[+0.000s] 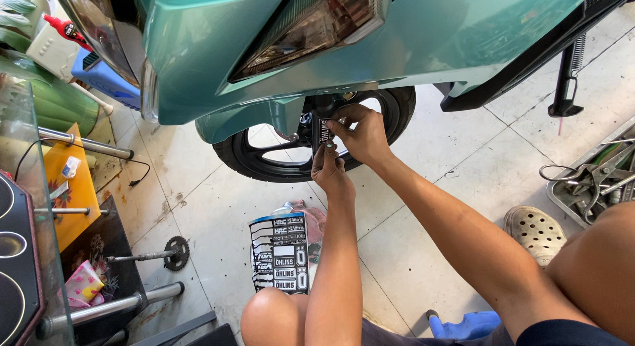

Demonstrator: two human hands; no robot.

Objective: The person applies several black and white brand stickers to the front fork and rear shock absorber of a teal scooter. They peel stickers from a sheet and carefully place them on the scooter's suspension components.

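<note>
A teal scooter (278, 48) stands in front of me, its black front wheel (264, 157) on the tiled floor. Both my hands reach to the dark fork leg (317, 114) beside the wheel. My right hand (360, 134) presses a small black-and-white sticker (324, 129) onto the fork with its fingertips. Just below it, my left hand (329, 169) pinches the sticker's lower end. A black sticker sheet (281, 253) with several white labels lies on the floor near my left knee (268, 316).
A metal tray of tools (595, 177) sits at the right, next to the scooter's stand (565, 81). At the left are a glass table edge (26, 187), metal tubes, a shaft with a sprocket (175, 253) and a blue stool (102, 78). My sandalled foot (534, 230) rests at right.
</note>
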